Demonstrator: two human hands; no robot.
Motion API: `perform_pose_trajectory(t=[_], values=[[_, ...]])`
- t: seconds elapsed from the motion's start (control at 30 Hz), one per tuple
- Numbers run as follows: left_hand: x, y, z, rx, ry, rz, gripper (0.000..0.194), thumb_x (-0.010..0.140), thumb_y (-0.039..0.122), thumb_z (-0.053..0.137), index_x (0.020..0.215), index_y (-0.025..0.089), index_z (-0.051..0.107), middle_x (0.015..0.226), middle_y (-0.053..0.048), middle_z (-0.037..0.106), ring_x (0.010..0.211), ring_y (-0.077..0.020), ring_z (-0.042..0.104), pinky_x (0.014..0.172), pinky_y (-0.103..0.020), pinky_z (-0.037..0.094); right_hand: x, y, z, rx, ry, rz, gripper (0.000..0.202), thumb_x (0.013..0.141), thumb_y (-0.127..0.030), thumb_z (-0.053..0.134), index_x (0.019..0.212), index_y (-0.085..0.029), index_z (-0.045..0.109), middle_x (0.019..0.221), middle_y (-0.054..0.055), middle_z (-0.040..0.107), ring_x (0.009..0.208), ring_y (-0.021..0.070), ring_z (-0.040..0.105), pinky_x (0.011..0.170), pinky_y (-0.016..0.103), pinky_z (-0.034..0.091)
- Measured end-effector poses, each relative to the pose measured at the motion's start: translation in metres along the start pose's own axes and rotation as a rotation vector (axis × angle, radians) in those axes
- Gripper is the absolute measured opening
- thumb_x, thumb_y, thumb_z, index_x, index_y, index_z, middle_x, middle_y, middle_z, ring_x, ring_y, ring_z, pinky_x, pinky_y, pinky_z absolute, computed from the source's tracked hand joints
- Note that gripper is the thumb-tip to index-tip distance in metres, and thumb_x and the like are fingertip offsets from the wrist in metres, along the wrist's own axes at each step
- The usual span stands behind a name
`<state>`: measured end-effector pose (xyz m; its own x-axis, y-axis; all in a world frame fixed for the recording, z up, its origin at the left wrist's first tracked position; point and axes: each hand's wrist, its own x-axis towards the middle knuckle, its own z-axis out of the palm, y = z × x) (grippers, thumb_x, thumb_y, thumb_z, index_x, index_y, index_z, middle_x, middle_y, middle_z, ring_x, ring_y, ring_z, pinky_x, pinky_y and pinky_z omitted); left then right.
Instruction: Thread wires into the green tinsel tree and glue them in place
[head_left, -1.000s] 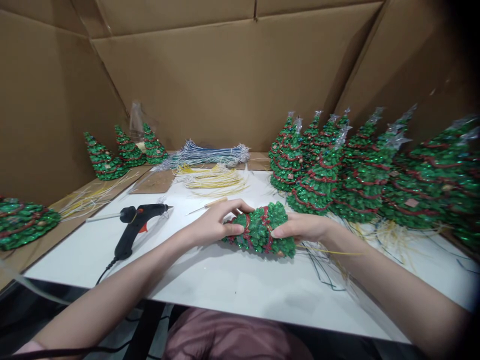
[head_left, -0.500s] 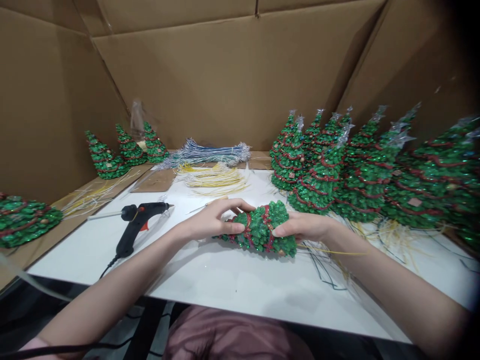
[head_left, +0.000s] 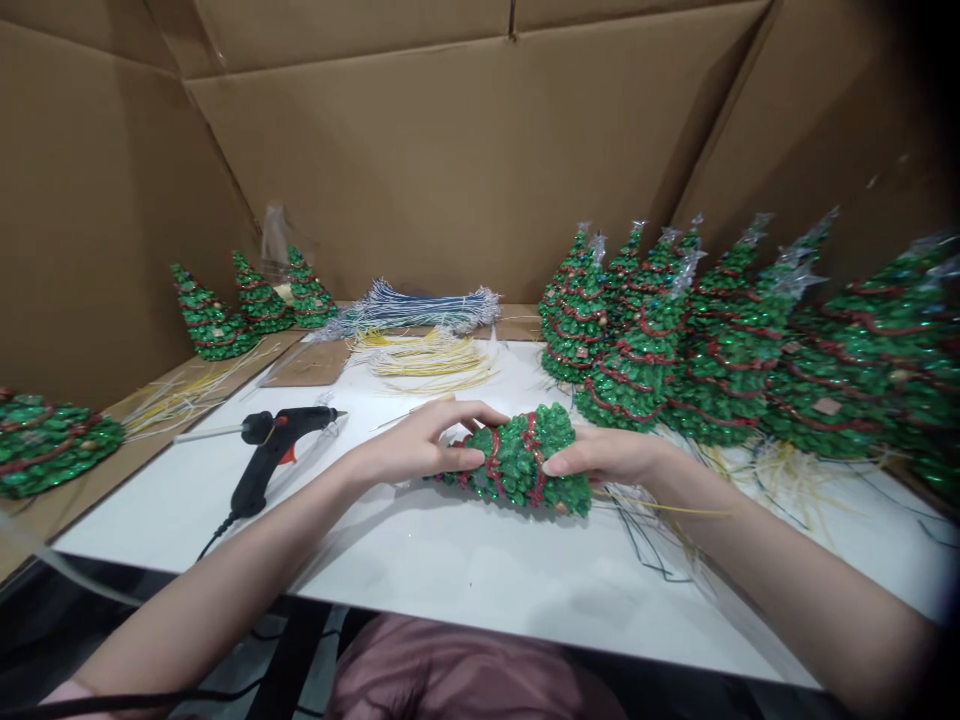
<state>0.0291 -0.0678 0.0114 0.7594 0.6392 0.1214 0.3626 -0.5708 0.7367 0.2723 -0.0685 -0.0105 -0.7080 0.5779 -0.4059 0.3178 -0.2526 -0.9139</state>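
Observation:
A small green Christmas tree (head_left: 517, 462) with red garlands lies on its side over the white tabletop, its base toward the right. My left hand (head_left: 433, 440) grips it near the narrow end, thumb on the near face and fingers over the top. Around the base end closes my right hand (head_left: 604, 455), with the thumb on the garland and the other fingers hidden behind. Thin yellow and dark green wires (head_left: 645, 535) trail from the base side under my right wrist. Behind my left hand lies a thin tool (head_left: 409, 410), partly covered.
A black hot glue gun (head_left: 274, 455) lies left on the white table (head_left: 450, 560). Bundles of blue wire (head_left: 427, 305) and yellow wire (head_left: 424, 358) lie at the back. Several star-topped trees (head_left: 637, 350) crowd the right; more trees (head_left: 214, 315) stand left. Cardboard walls (head_left: 420, 170) enclose the table.
Almost nothing differs. Both hands keep their hold on the tree, which has barely shifted, and the view has moved very slightly.

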Motion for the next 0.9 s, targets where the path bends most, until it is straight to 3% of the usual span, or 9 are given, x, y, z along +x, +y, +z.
perform_pose_trajectory(t=[0.3,0.67,0.9], values=[[-0.002,0.001,0.004,0.074,0.044,-0.011,0.039,0.082,0.031,0.058,0.119,0.019,0.055,0.120,-0.007,0.060,0.104,-0.0224,0.057,0.093,-0.036,0.041,0.001,0.002,-0.002,0.007,-0.018,-0.017,0.042,0.060,-0.046,0.072,0.085,-0.014,0.063,0.079,0.005,0.070,0.061,0.0138,0.062,0.045,0.022,0.043],[0.001,0.006,0.011,0.037,0.096,-0.066,0.033,0.078,0.021,0.057,0.110,0.018,0.057,0.115,-0.006,0.062,0.101,-0.0221,0.056,0.092,-0.037,0.042,0.000,-0.002,0.003,0.038,0.044,-0.003,0.043,0.053,-0.046,0.076,0.077,-0.015,0.059,0.062,-0.002,0.062,0.044,0.0067,0.050,0.036,0.018,0.023],[0.002,0.005,0.012,0.005,0.104,-0.046,0.031,0.078,0.020,0.057,0.109,0.018,0.058,0.113,-0.007,0.062,0.104,-0.0220,0.055,0.093,-0.037,0.041,0.001,0.000,0.001,0.022,0.021,-0.004,0.044,0.057,-0.047,0.075,0.084,-0.015,0.060,0.073,0.002,0.066,0.060,0.0137,0.061,0.046,0.022,0.040]])
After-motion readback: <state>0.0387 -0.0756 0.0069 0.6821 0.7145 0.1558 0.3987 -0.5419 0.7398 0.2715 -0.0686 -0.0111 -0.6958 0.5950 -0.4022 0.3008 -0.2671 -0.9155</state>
